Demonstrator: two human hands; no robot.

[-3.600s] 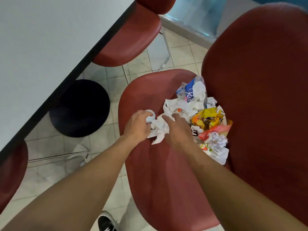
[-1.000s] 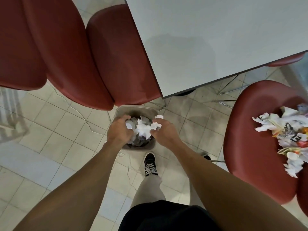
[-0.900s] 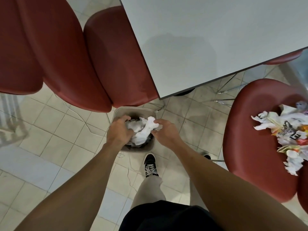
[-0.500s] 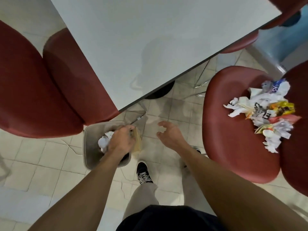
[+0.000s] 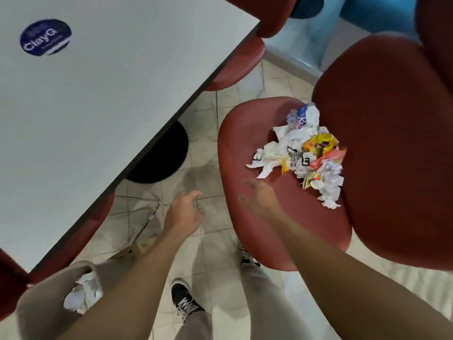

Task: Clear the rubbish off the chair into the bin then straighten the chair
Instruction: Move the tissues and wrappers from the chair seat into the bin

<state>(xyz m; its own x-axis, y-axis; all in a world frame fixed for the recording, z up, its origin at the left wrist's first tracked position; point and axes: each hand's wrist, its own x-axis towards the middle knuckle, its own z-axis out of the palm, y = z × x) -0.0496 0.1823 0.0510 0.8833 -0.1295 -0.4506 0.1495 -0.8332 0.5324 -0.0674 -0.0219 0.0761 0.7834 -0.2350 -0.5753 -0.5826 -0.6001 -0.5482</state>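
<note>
Since half a second ago my view has swung off the bin and back to the chair, and both hands have come away from the bin with nothing in them. The left hand [image 5: 186, 212] is over the floor tiles in the middle of the frame, fingers loosely spread and slightly bent, holding nothing. The right hand [image 5: 257, 197] is blurred with motion but reads as open and holding nothing, over the front part of the red chair seat [image 5: 247, 133].

The rubbish pile [image 5: 304, 155] lies at the back of that seat, right of centre in the frame, tucked against the chair back [image 5: 392, 143]. It is mostly crumpled white paper, with a yellow wrapper [image 5: 321, 143] and a blue-and-white wrapper [image 5: 305, 116] at its far end. The heap is stretched along the seam where seat meets back, running from the upper middle of the frame down towards the right.

What matters for my next reach: the pile is up and to the right of both hands, and my right hand is plainly the nearer, close to the pile's lower edge, while the left is well apart from it, beyond the seat's front edge. I judge the right should get there first and the left follow, to scoop from the near side.

The bin [image 5: 49, 298] sits at lower left beside the counter [image 5: 98, 94], with white paper [image 5: 83, 293] already inside. The chair is not yet straightened.
</note>
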